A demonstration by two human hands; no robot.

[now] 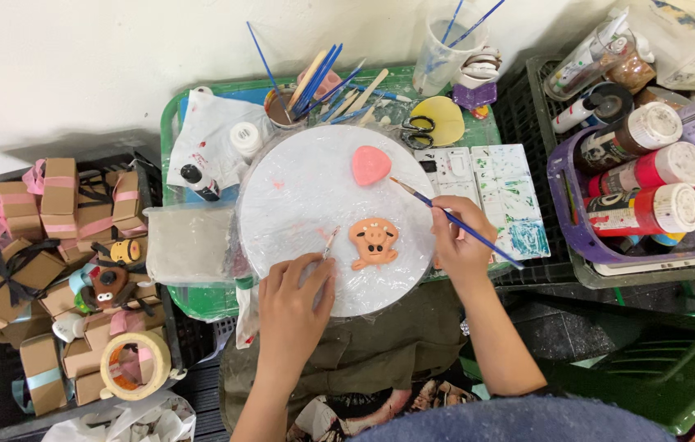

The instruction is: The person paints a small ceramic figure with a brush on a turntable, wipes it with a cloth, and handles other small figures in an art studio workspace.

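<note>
While the right hand [460, 241] is gripping a blue brush [454, 221] and the left hand [294, 307] is pinching a small tool [330, 243], the orange pig [374, 242] is lying mid-disc [298, 188]. Steadying both wrists on the disc should be helping. A pink blob [370, 164], palette [499, 192] and paint bottles [642, 176] are crowding the right side.

I see a round white board wrapped in clear film [298, 188] resting on a green plastic crate [200, 299]. On the board lie an orange clay animal figure [374, 242] near the middle and a pink heart-shaped clay piece [370, 164] above it, apart. Behind, on the crate, lie a white plastic paint palette [487, 184], black-handled scissors [418, 129] and a grey clay slab [188, 244] at the left.
</note>
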